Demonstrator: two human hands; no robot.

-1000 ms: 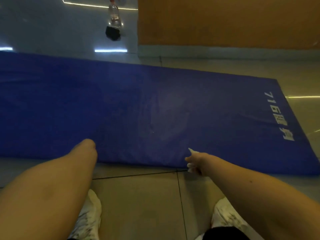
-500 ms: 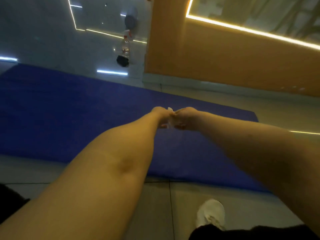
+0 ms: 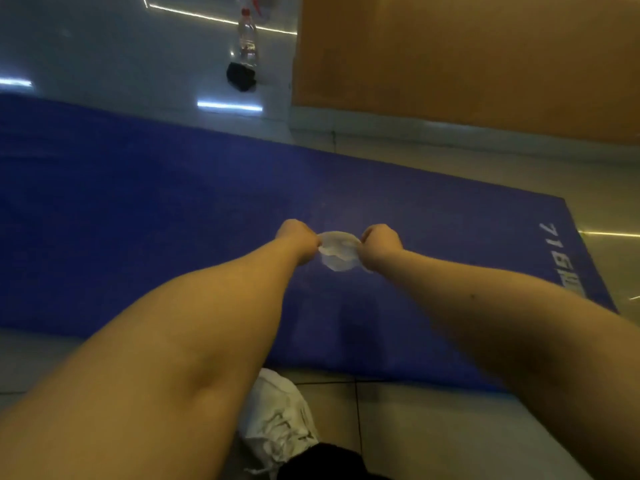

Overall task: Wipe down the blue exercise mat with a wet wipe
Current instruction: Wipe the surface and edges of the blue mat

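Above the blue mat [image 3: 145, 209], left hand [image 3: 297, 237] and right hand [image 3: 380, 244] pinch the wet wipe [image 3: 338, 250] between them; it looks light, limp, easily torn; best gripped bunched, by its edges.

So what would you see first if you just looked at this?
The left hand and right hand, mid-picture, pinch a white wet wipe stretched between them. Under them lies the big blue mat, spanning the floor. A clear bottle stands beyond it, top centre.
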